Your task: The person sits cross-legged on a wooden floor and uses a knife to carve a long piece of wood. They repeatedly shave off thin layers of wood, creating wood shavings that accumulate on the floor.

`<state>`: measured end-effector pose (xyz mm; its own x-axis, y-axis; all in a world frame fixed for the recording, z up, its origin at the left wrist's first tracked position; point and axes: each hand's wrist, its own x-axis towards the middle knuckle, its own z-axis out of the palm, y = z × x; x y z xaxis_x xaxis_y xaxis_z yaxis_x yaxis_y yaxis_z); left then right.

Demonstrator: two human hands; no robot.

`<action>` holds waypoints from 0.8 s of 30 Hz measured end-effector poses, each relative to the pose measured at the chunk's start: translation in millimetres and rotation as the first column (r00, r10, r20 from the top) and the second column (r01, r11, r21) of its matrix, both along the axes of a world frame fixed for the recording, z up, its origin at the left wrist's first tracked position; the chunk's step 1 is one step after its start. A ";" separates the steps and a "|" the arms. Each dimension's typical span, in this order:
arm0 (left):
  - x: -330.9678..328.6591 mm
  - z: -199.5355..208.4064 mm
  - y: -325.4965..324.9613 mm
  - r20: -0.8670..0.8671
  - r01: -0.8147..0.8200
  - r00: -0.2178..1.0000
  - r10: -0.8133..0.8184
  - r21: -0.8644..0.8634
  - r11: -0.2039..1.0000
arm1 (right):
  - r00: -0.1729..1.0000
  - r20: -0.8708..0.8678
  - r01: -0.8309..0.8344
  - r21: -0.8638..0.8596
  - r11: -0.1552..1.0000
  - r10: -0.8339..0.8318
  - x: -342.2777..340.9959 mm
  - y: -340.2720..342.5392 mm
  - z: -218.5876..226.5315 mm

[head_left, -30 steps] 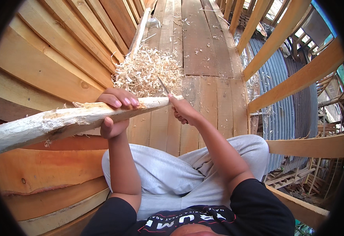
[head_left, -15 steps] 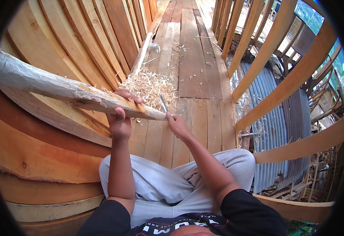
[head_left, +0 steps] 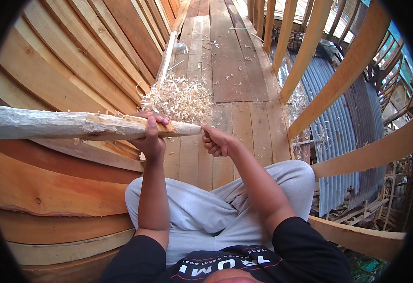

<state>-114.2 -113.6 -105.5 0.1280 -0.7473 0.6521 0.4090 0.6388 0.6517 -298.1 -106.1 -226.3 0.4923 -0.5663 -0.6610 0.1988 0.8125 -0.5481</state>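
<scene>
A thick pale wooden pole, partly stripped and tapered at its right end, lies across from the left edge. My left hand is wrapped round it close to the taper, thumb on the near side. At the pole's pointed tip is my right hand, its fingers curled closed. It grips a knife whose blade showed a moment ago; from here blade and handle are nearly all hidden by the hand and the tip. My legs in grey trousers are crossed below.
Curled wood shavings are heaped on the plank floor beyond the pole. An upright board wall stands close on the left. To the right are slatted wooden rails, with corrugated metal sheets lower down outside.
The pole has swung from slanting down rightward to nearly level. My right hand has turned at the tip, and the knife blade has gone out of sight. My left hand keeps its grip.
</scene>
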 end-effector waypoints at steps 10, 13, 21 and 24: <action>6.4 -4.2 -3.2 0.016 -0.040 0.999 0.039 0.052 0.998 | 0.810 -0.545 0.028 -0.337 0.941 -0.219 18.7 13.8 16.5; 8.5 -7.0 -1.7 -0.024 0.006 1.000 -0.005 0.047 0.999 | 0.761 -0.587 0.007 -0.418 0.909 -0.276 22.6 16.3 17.8; 8.8 -6.4 0.0 0.022 0.007 1.000 -0.008 0.034 0.999 | 0.991 0.099 -0.089 -0.053 0.995 0.094 -6.7 0.3 4.4; 7.1 -5.3 -2.4 0.028 0.022 0.999 -0.022 0.015 1.000 | 0.988 0.123 -0.079 -0.096 0.992 0.091 -8.3 2.5 0.6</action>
